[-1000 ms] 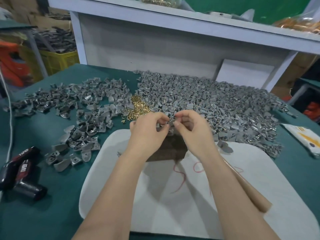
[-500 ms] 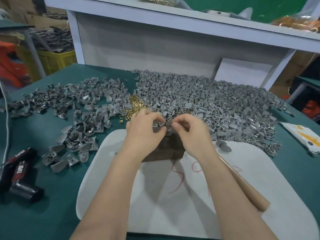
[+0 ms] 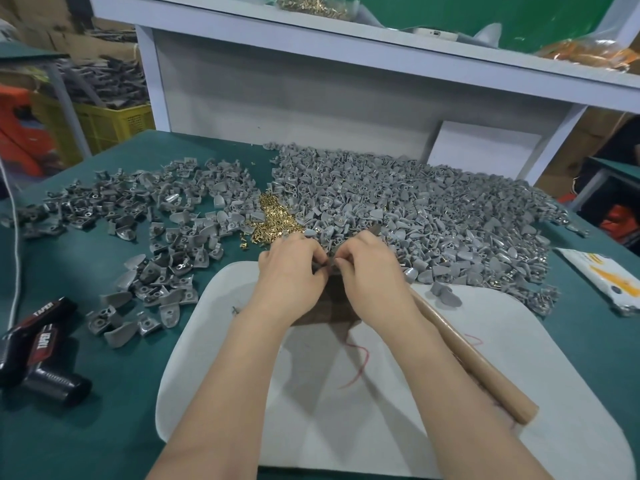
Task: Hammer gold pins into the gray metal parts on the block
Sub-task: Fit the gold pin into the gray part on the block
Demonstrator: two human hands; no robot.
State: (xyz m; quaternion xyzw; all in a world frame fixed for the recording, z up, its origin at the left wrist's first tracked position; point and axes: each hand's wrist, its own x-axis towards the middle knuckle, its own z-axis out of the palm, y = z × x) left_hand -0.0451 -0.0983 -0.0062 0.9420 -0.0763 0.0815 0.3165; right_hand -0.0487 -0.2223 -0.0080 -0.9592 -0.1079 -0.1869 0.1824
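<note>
Our left hand (image 3: 294, 271) and right hand (image 3: 375, 271) pinch a small gray metal part (image 3: 331, 265) over the dark brown block (image 3: 329, 306). We should seat it flat before hammering.

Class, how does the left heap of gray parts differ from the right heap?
The left heap is thinly scattered, table showing between; the right heap is densely packed. The right heap spreads far wider than the left heap. Both border the gold pins.

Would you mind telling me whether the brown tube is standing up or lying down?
Lying down: the brown tube rests lengthwise on the white mat.
</note>
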